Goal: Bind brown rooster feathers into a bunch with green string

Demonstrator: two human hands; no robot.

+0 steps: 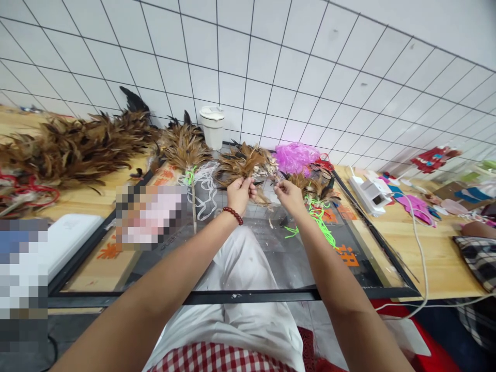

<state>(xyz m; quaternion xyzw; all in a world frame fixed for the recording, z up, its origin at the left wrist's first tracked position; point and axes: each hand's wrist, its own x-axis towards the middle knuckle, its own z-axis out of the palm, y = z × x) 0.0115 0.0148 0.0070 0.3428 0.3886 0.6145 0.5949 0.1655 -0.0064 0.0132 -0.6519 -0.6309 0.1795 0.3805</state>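
My left hand [241, 194], with a beaded bracelet on the wrist, is closed in a pinch at the front of a pile of loose brown feathers [242, 163]. What its fingertips hold is too small to make out. A short gap to the right, my right hand [289, 194] is also pinched, near the pale quill ends of the pile; its contents cannot be told. Below and between the hands lies a loose tan feather [263, 197]. Beside my right hand is a smaller feather bunch [312, 185] with bright green string [323, 227].
A black-framed glass panel [248, 296] covers the tabletop. Feather dusters [186, 144] and a long feather bundle [77, 147] lie left. A white cup [213, 126] and pink plastic [295, 156] stand behind. Right are a white device [371, 192], a cable [417, 243] and a person's plaid sleeve [475, 258].
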